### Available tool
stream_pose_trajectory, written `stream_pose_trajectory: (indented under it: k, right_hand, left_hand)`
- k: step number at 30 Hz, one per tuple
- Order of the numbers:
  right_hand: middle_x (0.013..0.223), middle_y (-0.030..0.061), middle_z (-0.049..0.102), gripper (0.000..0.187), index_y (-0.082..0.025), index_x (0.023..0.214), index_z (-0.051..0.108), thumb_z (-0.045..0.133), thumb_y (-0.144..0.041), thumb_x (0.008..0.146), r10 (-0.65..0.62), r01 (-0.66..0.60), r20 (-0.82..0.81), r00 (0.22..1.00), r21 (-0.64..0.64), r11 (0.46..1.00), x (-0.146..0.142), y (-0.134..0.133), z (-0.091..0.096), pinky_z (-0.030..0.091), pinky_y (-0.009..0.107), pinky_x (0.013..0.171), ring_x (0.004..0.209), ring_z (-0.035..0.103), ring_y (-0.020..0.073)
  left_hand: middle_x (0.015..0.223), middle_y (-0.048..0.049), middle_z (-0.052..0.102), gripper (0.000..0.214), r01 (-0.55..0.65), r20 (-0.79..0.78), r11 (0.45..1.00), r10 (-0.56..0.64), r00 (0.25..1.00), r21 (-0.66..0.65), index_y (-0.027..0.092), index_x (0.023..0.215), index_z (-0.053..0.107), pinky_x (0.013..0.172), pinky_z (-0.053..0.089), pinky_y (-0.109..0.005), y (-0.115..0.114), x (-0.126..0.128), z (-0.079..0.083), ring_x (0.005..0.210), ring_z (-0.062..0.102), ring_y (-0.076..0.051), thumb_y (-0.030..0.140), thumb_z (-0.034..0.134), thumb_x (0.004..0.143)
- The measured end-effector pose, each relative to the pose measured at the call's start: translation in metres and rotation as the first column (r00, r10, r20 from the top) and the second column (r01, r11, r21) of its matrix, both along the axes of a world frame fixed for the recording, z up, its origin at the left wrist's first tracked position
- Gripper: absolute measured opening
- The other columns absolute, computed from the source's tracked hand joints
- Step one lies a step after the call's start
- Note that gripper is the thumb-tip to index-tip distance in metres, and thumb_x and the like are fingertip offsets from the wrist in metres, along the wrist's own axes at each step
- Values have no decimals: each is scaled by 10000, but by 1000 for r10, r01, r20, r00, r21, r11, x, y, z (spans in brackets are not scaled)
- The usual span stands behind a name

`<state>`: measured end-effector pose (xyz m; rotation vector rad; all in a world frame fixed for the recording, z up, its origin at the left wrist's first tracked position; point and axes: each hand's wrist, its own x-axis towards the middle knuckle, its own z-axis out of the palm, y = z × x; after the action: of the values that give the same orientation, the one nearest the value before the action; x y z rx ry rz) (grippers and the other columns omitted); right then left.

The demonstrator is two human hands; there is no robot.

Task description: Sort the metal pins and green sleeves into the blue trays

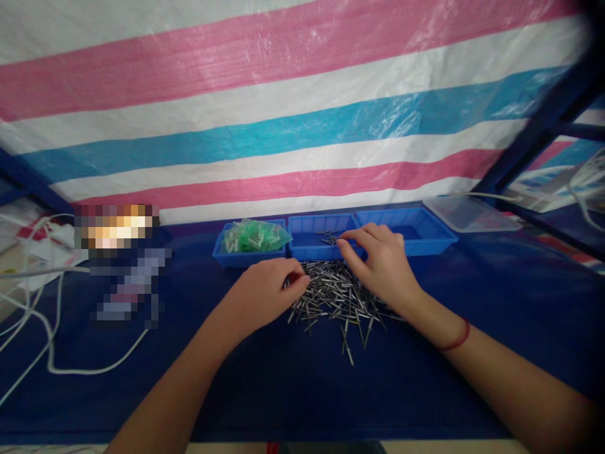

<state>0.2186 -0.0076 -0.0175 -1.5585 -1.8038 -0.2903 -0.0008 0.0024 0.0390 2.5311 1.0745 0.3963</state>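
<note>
A loose pile of thin silvery metal pins that look like blind rivets (343, 293) lies on the blue table. My left hand (267, 287) is curled at the pile's left edge, thumb and fingers closed, with a few glinting rivets showing in the gap. Over the front of the middle blue bin (302, 222) is my right hand (380, 261), its thumb and index fingertips drawn together. Several rivets lie in that bin right beside these fingertips; whether one is pinched between them, I cannot make out.
A left blue bin (229, 257) holds a green and clear plastic bag (258, 236) of small parts. At right stand another blue bin (409, 230) and a clear plastic lid (472, 214). White cables (51, 353) trail on the left; a striped sheet (283, 139) hangs behind.
</note>
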Motion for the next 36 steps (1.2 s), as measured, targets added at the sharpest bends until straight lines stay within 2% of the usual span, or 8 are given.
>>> stream_pose_trajectory:
  k: [4, 8, 19, 22, 26, 30, 33, 36]
  right_hand:
    - [843, 53, 632, 192, -205, 917, 666, 500, -299, 895, 90, -92, -53, 995, -42, 995, -10, -11, 3, 308, 356, 722, 839, 539, 225]
    - [861, 53, 633, 176, -201, 925, 660, 504, -268, 882, 181, -186, -83, 980, -61, 981, -18, -18, 4, 321, 360, 734, 848, 537, 222]
    - [868, 49, 654, 155, -208, 879, 667, 512, -222, 866, 265, -280, -141, 954, -102, 955, -26, -28, 9, 342, 362, 748, 835, 537, 210]
    - [821, 42, 653, 154, -206, 839, 665, 514, -220, 864, 256, -277, -193, 947, -92, 956, -23, -27, 12, 354, 357, 746, 813, 542, 204]
    - [793, 29, 660, 119, -207, 838, 669, 550, -214, 837, 263, -294, -241, 934, -98, 951, -19, -24, 14, 371, 352, 751, 787, 554, 194]
    - [815, 27, 678, 133, -200, 916, 658, 617, -272, 812, 273, -314, -276, 921, -115, 943, -19, -21, 11, 391, 345, 747, 787, 575, 195]
    - [786, 21, 683, 91, -202, 804, 640, 576, -252, 847, 295, -340, -283, 913, -125, 932, -19, -20, 10, 397, 333, 730, 749, 582, 180]
    - [744, 13, 665, 136, -202, 722, 613, 547, -201, 841, 302, -348, -296, 906, -120, 930, -21, -21, 11, 405, 317, 698, 709, 570, 163]
  left_hand:
    - [817, -4, 650, 134, 71, -192, 997, -75, 978, -27, 206, 817, 652, 623, 420, -249, -20, -11, -1, 714, 605, -157, 282, 554, 867]
    - [900, -51, 647, 154, 89, -322, 984, -36, 946, 153, 188, 922, 643, 656, 456, -291, -40, 1, -17, 788, 620, -206, 318, 587, 861]
    - [821, -66, 629, 81, 225, -417, 892, -46, 908, 392, 155, 842, 602, 621, 435, -312, -32, 18, -42, 767, 618, -222, 150, 531, 880]
    - [837, -58, 630, 126, 185, -296, 928, -87, 951, 323, 154, 855, 593, 659, 437, -301, -25, 17, -37, 775, 611, -200, 185, 486, 912]
    - [831, -22, 639, 178, -31, 172, 997, 18, 985, 71, 164, 890, 593, 691, 440, -265, -3, 25, -27, 749, 594, -151, 258, 449, 937]
    - [789, -16, 634, 219, -104, 557, 957, 244, 794, -270, 149, 904, 586, 588, 435, -230, 15, 41, -36, 617, 557, -109, 336, 472, 913]
    - [793, -23, 632, 257, -53, 652, 917, 321, 687, -396, 143, 930, 592, 560, 436, -212, 16, 46, -48, 613, 558, -102, 381, 502, 891]
    - [801, -23, 633, 256, -78, 643, 902, 361, 675, -425, 145, 935, 598, 565, 444, -209, 10, 42, -53, 626, 563, -106, 378, 507, 884]
